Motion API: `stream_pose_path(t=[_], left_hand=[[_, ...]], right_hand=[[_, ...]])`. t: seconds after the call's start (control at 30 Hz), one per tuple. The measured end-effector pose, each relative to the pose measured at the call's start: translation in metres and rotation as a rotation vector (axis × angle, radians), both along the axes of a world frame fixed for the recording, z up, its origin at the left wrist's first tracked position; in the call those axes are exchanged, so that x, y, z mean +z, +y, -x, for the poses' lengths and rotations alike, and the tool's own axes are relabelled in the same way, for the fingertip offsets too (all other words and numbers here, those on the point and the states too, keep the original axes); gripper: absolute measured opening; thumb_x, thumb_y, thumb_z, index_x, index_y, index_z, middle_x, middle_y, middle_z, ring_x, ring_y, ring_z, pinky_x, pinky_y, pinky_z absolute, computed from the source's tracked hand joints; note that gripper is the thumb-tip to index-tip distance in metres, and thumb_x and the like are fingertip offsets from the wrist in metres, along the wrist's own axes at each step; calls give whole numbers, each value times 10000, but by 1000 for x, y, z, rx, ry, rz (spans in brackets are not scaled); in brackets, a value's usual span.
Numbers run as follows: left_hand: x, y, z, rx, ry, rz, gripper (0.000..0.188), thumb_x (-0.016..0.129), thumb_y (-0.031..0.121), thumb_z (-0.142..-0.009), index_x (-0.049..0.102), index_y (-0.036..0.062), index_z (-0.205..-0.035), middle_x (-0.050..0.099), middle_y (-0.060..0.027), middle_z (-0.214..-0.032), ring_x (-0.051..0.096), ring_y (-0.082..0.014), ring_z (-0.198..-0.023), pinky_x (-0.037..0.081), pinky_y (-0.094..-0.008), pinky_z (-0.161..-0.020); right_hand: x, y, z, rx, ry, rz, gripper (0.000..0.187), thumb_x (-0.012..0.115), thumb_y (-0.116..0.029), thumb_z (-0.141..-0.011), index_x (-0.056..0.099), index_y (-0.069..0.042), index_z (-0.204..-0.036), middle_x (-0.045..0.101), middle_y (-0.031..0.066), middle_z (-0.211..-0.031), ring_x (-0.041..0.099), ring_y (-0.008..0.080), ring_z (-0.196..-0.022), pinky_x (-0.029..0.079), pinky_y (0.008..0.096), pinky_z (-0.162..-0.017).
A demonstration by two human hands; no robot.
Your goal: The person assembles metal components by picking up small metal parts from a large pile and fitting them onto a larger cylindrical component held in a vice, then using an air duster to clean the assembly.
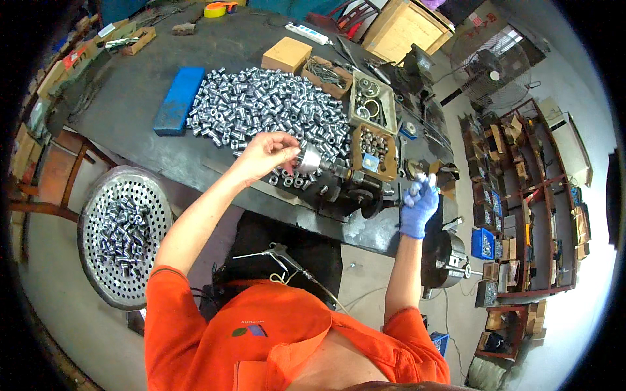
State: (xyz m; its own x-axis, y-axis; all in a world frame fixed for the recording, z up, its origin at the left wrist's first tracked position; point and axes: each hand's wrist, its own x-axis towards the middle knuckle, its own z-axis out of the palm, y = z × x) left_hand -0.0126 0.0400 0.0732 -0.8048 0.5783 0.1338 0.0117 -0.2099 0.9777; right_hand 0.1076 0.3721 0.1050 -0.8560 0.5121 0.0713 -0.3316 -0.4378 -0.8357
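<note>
My bare left hand (266,157) reaches over the bench's front edge, thumb and fingers pinched together at the face of a silver chuck (308,158). Whatever lies between those fingertips is hidden. The chuck sits on a small dark bench spindle (362,189) that runs to the right. Beyond the spindle's right end, my right hand (419,207), in a blue glove, is raised with its fingers curled; what they close on is not clear. Just behind my left hand spreads a big heap of short shiny metal sleeves (270,107). A few more sleeves (295,180) lie below the chuck.
At my left a round perforated metal stool (88,260) bears more metal parts. A blue block (178,101) borders the heap; a cardboard box (373,166) and parts tray (389,117) stand right of it. An air gun (287,260) lies below the bench edge. Shelving (541,215) and a fan (492,75) stand right.
</note>
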Motion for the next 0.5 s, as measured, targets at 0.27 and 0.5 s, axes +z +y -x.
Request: stream_pose_path(t=[0.27, 0.5], left_hand=[[-2, 18, -13, 225, 216, 394, 398, 445, 324, -927, 479, 30, -661, 481, -13, -495, 482, -91, -408, 372, -243, -400], [-17, 22, -10, 354, 314, 407, 413, 477, 333, -885, 502, -14, -663, 450, -158, -528, 473, -300, -497, 343, -388, -483]], right_hand=[[-72, 28, 57, -205, -249, -272, 237, 605, -296, -844, 613, -70, -770, 530, -22, -568, 464, 55, -442, 353, 187, -392], [-102, -1, -27, -14, -216, 110, 224, 545, -264, -870, 583, -46, -844, 545, 1, -623, 487, 78, -483, 338, 208, -358]])
